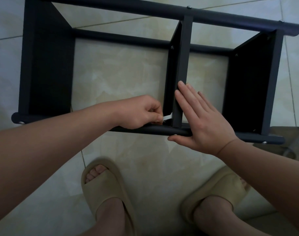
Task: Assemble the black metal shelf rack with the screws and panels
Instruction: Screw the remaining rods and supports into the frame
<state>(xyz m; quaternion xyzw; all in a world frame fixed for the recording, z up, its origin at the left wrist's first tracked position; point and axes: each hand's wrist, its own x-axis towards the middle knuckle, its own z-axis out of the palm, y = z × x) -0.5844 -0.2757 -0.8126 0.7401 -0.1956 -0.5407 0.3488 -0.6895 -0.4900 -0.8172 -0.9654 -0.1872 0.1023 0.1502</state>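
The black metal shelf rack (48,65) lies on its side on the tiled floor, with round tubes running left to right and flat panels set between them. My left hand (140,113) pinches a small silver tool (167,117) at the foot of the middle panel (181,74), beside the near tube (155,129). My right hand (201,120) lies flat with straight fingers against the middle panel's edge, thumb under the near tube. Silver screw heads (189,7) show on the tubes.
My two feet in beige slippers (104,188) stand on the pale tiles just in front of the rack. A clear plastic bag or wrapping (288,150) lies at the right edge. Bare tiled floor shows through the rack's open bays.
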